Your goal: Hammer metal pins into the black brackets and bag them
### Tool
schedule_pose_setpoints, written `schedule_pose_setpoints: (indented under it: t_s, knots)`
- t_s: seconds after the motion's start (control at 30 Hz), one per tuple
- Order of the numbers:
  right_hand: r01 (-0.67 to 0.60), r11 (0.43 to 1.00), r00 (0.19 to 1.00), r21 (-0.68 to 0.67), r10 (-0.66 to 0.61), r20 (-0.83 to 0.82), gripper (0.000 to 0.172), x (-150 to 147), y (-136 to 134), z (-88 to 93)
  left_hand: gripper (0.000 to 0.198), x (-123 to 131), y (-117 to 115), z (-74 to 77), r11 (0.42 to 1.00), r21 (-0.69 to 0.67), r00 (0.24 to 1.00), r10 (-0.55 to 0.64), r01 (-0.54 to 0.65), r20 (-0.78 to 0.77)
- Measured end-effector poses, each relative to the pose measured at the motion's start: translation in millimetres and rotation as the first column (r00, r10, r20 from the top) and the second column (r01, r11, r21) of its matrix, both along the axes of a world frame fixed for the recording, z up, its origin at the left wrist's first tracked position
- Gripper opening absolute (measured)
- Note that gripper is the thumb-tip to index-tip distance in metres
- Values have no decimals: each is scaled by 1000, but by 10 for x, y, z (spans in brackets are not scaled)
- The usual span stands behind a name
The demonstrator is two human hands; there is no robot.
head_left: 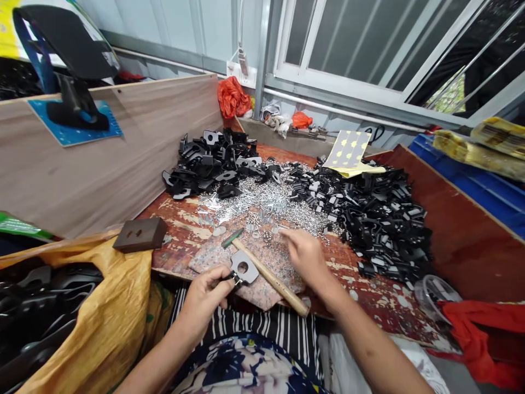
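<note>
My left hand [213, 285] pinches a grey and black metal bracket [250, 270] with a round hole, held over the near side of a speckled stone slab [262, 295]. My right hand [307, 257] reaches to the near edge of a pile of small silvery pins [266, 197]. Its fingers are pressed together at the pins; whether one is between them is too small to tell. Between my hands a hammer [268, 272] with a wooden handle and green head lies slantwise on the slab, its handle end pointing toward me.
Black brackets [205, 164] are heaped at the back left, smaller black clips [381, 219] at the right. A brown block [140, 234] sits by the left edge, above a yellow sack [131, 284] of black parts. Wooden boards [184, 109] wall the left. A clear tub [437, 295] stands right.
</note>
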State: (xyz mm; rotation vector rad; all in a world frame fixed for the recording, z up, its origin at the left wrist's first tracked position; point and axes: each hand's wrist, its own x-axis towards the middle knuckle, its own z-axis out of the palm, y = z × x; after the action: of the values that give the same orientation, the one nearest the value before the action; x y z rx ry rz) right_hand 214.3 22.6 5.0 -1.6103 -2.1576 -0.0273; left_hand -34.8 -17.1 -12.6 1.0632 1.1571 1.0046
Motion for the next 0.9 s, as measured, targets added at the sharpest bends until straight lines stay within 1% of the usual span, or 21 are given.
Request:
schedule_pose_setpoints:
  t_s: [0.03, 0.1, 0.17, 0.23, 0.37, 0.43, 0.5, 0.6, 0.63, 0.67, 0.7, 0.73, 0.77, 0.8, 0.83, 0.9]
  knots:
    - [103, 987, 982, -125, -81, 169, 41, 97, 196, 45, 25, -18, -3, 12, 1000, -24, 999, 18, -17, 30]
    - [142, 967, 959, -210, -82, 271, 36, 222, 522, 106, 26, -38, -8, 40, 997, -68, 996, 34, -28, 84]
    - [139, 957, 945, -253, -51, 324, 30, 233, 713, 120, 29, -43, -11, 63, 995, -99, 990, 37, -23, 138]
    - [136, 952, 926, -275, -23, 378, 26, 154, 783, 98, 30, -46, -11, 71, 992, -123, 982, 51, -29, 182]
    - [105, 954, 901, -281, 28, 434, 19, -21, 803, 39, 31, -76, 3, 57, 984, -165, 965, 106, -67, 239]
    - [90, 957, 899, -275, 41, 436, 18, -10, 840, 31, 29, -106, 17, 65, 980, -185, 953, 129, -80, 273]
    - [79, 963, 905, -257, 38, 423, 18, 74, 892, 33, 27, -142, 33, 92, 977, -197, 930, 150, -86, 337]
    - [81, 978, 926, -191, -3, 378, 23, 239, 914, 48, 27, -196, 66, 142, 975, -197, 873, 187, -107, 451]
    - [67, 987, 945, -145, -16, 327, 24, 274, 880, 61, 28, -207, 79, 154, 970, -208, 852, 213, -126, 479]
    - [33, 995, 972, -89, -11, 236, 25, 288, 817, 81, 31, -213, 93, 161, 963, -227, 832, 244, -146, 499]
    - [-22, 999, 993, -31, 26, 114, 26, 275, 724, 112, 33, -212, 108, 163, 954, -251, 813, 275, -165, 512]
    - [-92, 996, 996, 21, 92, -12, 26, 232, 606, 152, 35, -205, 122, 161, 946, -271, 799, 301, -179, 520]
    - [-169, 983, 976, 67, 176, -125, 27, 159, 471, 200, 36, -193, 136, 155, 942, -280, 793, 311, -184, 523]
    - [-246, 964, 943, 100, 262, -204, 30, 61, 330, 253, 35, -177, 148, 146, 944, -275, 796, 305, -181, 523]
    - [-314, 942, 910, 120, 335, -245, 33, -58, 193, 307, 34, -159, 158, 136, 950, -260, 803, 287, -170, 523]
    - [-412, 898, 850, 155, 439, -290, 37, -323, -29, 402, 31, -124, 169, 114, 964, -222, 817, 243, -144, 523]
